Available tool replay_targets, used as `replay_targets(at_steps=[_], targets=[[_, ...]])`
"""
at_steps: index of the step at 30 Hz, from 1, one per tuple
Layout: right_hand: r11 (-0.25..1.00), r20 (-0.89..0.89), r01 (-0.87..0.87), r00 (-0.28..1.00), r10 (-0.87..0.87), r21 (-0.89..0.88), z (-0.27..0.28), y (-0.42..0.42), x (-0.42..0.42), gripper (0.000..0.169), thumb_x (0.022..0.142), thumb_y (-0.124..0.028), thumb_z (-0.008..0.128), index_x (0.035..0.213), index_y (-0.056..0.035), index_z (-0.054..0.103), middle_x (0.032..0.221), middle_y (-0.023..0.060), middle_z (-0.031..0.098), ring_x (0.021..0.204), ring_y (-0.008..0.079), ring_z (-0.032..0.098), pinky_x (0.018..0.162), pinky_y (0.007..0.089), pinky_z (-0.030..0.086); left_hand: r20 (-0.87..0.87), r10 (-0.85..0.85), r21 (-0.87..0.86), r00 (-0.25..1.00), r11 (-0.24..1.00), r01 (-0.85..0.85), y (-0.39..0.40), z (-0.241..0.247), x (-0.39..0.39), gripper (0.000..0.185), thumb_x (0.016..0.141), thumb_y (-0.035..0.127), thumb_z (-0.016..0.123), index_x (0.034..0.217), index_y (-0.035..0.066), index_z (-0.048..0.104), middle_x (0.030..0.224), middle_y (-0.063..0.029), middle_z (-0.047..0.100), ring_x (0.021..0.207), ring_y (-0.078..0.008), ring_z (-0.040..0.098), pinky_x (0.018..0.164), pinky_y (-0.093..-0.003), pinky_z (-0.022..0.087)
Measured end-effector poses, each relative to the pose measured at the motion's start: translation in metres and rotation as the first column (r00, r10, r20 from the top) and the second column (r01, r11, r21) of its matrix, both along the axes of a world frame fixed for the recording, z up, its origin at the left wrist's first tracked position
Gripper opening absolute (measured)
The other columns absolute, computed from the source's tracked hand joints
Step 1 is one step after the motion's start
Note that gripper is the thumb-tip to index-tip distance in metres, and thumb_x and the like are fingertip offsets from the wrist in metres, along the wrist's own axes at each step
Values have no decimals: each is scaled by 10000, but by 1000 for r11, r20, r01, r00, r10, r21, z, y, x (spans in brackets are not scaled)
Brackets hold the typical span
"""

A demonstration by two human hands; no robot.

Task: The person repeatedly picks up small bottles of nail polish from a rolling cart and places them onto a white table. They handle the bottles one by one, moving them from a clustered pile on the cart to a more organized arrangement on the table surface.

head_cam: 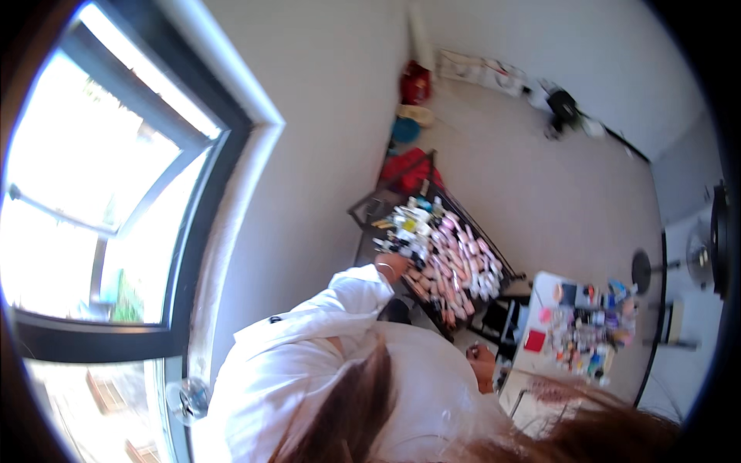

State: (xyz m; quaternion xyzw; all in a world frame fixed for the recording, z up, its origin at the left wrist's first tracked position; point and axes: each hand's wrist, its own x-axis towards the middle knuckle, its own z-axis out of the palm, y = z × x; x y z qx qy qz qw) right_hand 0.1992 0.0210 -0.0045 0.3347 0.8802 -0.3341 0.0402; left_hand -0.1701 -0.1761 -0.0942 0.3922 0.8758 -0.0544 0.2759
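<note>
My left hand (393, 265), with a thin bracelet at the wrist and a white sleeve, reaches to the near left edge of a dark rack (509, 271). Its fingers are at dark and white bottles (408, 246); whether they grip one is not clear. Many pink and beige bottles or tubes (451, 263) lie close together on the rack, with white ones at its right corner. My right hand (481, 360) is low beside my body, near the white table, its fingers curled; what it may hold cannot be told.
A white table (537, 295) at right bears many small cosmetic-like items and a red square item (534, 341). A standing fan (703, 254) is at far right. Red fabric (411, 168) lies behind the rack, a blue round item (406, 130) beyond. An open window (197, 231) is at left.
</note>
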Motion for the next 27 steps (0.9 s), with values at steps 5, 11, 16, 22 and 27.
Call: replay_targets(at_steps=[5, 11, 16, 22, 27], targets=[[995, -33, -99, 995, 98, -32, -12, 16, -13, 138, 795, -194, 679, 836, -62, 669, 669, 148, 650, 626, 312, 647, 611, 415, 513, 45, 105, 73, 993, 991, -108, 0, 63, 7, 269, 906, 164, 537, 1147, 159, 655, 1044, -103, 671, 1007, -303, 656, 748, -424, 551], [974, -8, -207, 978, 207, -93, -2, 26, -30, 196, 792, -232, 675, 882, -58, 682, 750, 168, 687, 711, 329, 686, 655, 409, 536, 44, 218, -34, 975, 976, -217, -1, 6, 3, 208, 839, 208, 662, 1015, 121, 731, 1059, -83, 699, 980, -280, 673, 711, -457, 544], [959, 129, -249, 955, 266, -137, -21, 35, -26, 227, 798, -254, 684, 926, -66, 684, 755, 149, 695, 700, 314, 686, 653, 400, 538, 31, 200, -49, 979, 979, -198, 22, -3, 16, 214, 834, 218, 660, 1010, 115, 726, 1044, -92, 698, 968, -287, 673, 714, -456, 544], [941, 82, -328, 939, 334, -79, -19, 30, -28, 224, 798, -245, 705, 936, -69, 686, 749, 143, 693, 694, 296, 685, 649, 390, 534, 30, 165, -40, 986, 986, -164, 17, 7, 18, 222, 828, 229, 658, 1004, 108, 721, 1026, -102, 697, 953, -295, 673, 718, -454, 545], [952, 62, -242, 964, 257, -188, -43, 30, -23, 229, 802, -254, 714, 940, -73, 687, 739, 141, 687, 692, 292, 683, 648, 390, 531, 39, 147, -41, 988, 989, -145, 15, 4, 13, 231, 823, 239, 656, 999, 102, 716, 1011, -110, 696, 941, -301, 673, 722, -453, 545]])
